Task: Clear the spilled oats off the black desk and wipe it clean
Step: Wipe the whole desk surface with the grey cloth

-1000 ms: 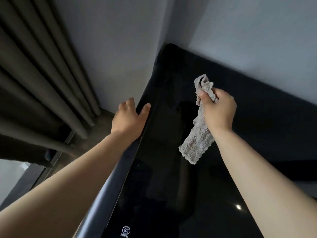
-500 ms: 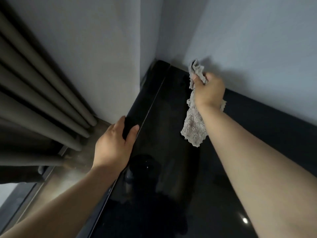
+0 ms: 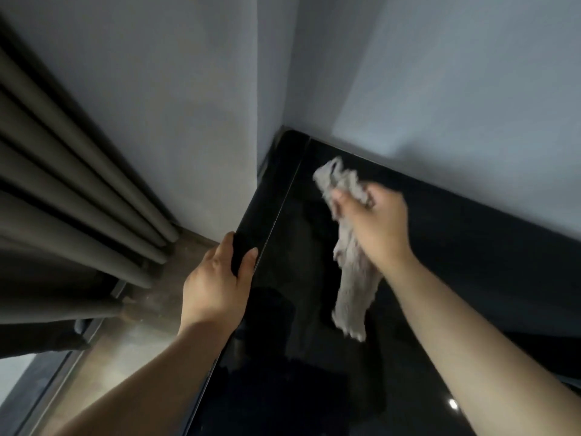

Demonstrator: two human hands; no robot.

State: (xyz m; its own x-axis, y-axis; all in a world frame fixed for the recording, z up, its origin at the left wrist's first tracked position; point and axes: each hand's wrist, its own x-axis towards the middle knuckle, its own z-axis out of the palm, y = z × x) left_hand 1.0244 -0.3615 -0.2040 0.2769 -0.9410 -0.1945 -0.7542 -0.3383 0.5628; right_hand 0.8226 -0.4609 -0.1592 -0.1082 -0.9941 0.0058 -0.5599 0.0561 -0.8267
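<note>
The glossy black desk (image 3: pixel 283 366) runs from the bottom of the head view up into the wall corner. My right hand (image 3: pixel 374 225) grips a grey fluffy cloth (image 3: pixel 355 287) above the desk's far part; the cloth hangs down from my fist and looks blurred. My left hand (image 3: pixel 217 284) holds the desk's left edge, thumb on top and fingers curled over the side. No oats show on the dark surface.
Grey walls (image 3: pixel 440 89) meet in a corner right behind the desk. Dark pleated curtains (image 3: pixel 63 184) hang at the left over a brownish floor strip (image 3: pixel 151 316). A small light reflection (image 3: pixel 453 404) glints on the desk near the right forearm.
My right hand with the cloth has shifted toward the desk's far corner area and back a little. My left hand has slid along the left edge and keeps its hold.
</note>
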